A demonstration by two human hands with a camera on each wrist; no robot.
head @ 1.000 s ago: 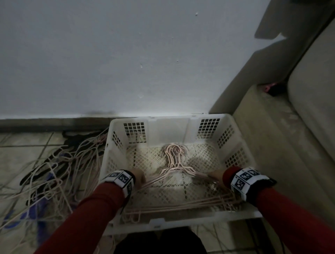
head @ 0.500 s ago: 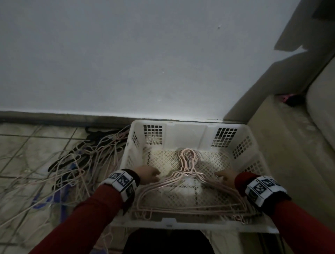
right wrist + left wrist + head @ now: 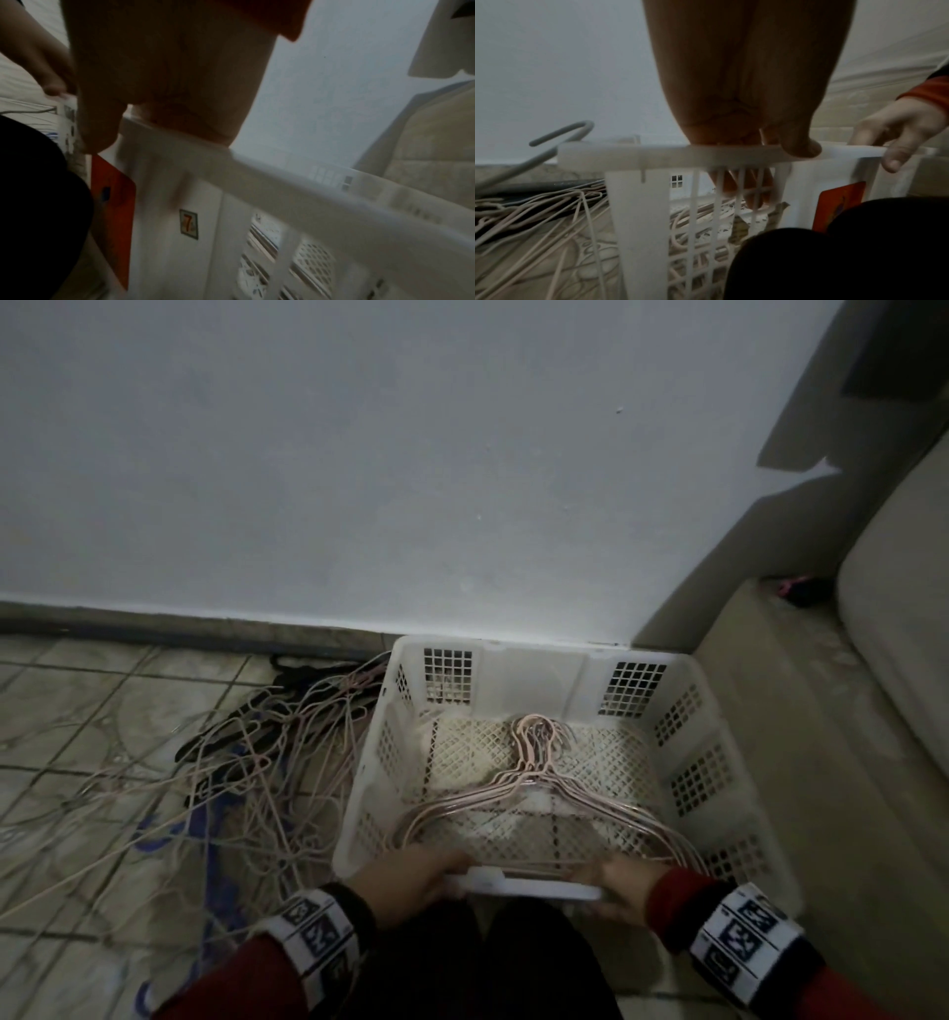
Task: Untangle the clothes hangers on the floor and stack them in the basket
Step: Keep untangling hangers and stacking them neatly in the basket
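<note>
A white lattice basket (image 3: 719, 757) stands on the floor against the wall. Inside it lies a neat stack of pink wire hangers (image 3: 539, 788), hooks toward the wall. Both hands grip the basket's near rim (image 3: 524, 886). My left hand (image 3: 416, 870) holds the rim near its left end, fingers inside the wall and thumb outside, as the left wrist view shows (image 3: 752, 154). My right hand (image 3: 621, 886) curls over the rim further right (image 3: 159, 130). A tangled pile of pink, black and blue hangers (image 3: 241, 762) lies on the tiles left of the basket.
A beige sofa (image 3: 898, 711) and its base flank the basket on the right. The white wall (image 3: 411, 480) and dark skirting run behind it. My dark-clad knees (image 3: 488, 963) sit right in front of the basket. An orange label (image 3: 839, 205) marks its near wall.
Both hands have left the hangers inside the basket and drawn back to grip its near rim. The stack now lies untouched; the view has shifted left.
</note>
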